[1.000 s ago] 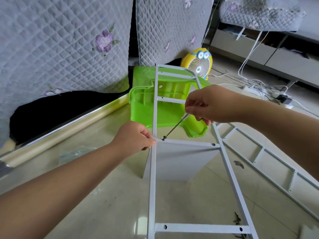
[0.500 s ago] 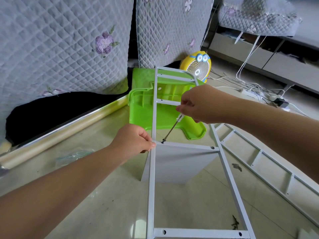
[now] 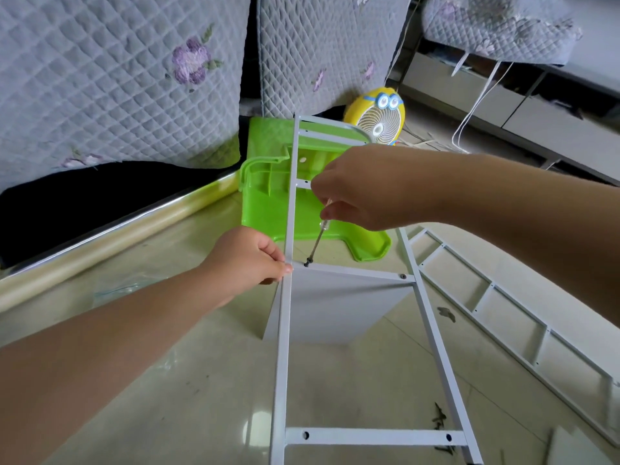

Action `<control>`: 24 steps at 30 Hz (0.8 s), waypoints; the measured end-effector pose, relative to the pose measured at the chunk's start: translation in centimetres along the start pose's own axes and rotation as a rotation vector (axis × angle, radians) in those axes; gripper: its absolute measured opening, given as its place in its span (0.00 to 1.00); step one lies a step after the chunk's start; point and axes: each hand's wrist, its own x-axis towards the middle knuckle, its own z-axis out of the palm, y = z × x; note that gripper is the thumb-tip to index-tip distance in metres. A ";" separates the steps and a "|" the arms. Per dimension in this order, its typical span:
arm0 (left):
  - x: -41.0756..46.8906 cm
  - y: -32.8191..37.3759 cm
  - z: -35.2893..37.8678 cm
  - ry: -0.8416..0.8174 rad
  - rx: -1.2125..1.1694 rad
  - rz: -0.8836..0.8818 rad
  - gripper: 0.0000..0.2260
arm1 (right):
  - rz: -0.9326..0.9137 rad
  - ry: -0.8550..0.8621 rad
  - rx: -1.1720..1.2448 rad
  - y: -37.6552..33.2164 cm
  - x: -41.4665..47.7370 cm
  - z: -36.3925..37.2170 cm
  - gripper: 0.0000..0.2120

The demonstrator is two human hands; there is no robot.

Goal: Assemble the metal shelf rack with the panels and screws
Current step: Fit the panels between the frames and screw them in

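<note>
**Q:** Far left first. What's there?
**A:** Grey quilted cover (image 3: 100, 78) with purple flowers, hanging down to the floor (image 3: 201, 397). Clear plastic bag (image 3: 124, 290) lying flat just beyond my left forearm.

**Q:** Left hand?
**A:** My left hand (image 3: 248, 260) is curled. Thumb and fingertips pinch the left rail of the white ladder frame (image 3: 288, 347), right where a cross rung meets it.

**Q:** Where does the rack stand?
**A:** The frame slants up and away from me, with its far end over the green stool (image 3: 265, 199). Cannot tell whether it rests on the stool. A white panel (image 3: 335, 307) stands on edge under that rung, top edge against the rung, bottom edge on the floor. There are 2 dark screws in the rung. The left screw (image 3: 307, 264) sits proud of its hole. The right screw (image 3: 403, 276) is down in its hole.

**Q:** Right hand?
**A:** My right hand (image 3: 362, 189) is curled round the screwdriver (image 3: 318, 241), and the handle is mostly hidden in my fingers. The shaft slants down and left, with its tip on the left screw.

**Q:** Further right?
**A:** Yellow fan (image 3: 377, 119) behind the stool. A 2nd frame (image 3: 503, 317) lies flat on the floor beside the one I hold. A few loose screws (image 3: 439, 417) lie on the floor near the closest rung's right end.
</note>
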 end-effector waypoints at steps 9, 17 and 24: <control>-0.1 -0.6 0.3 0.033 -0.049 0.019 0.08 | 0.310 -0.019 0.060 -0.8 0.9 0.2 0.21; -0.3 -0.8 0.5 0.068 -0.050 0.021 0.09 | 0.273 -0.056 0.237 -0.6 -0.9 1.2 0.10; -0.2 -0.3 0.3 0.053 -0.019 0.015 0.08 | 0.041 -0.070 -0.078 -0.2 -1.4 0.1 0.13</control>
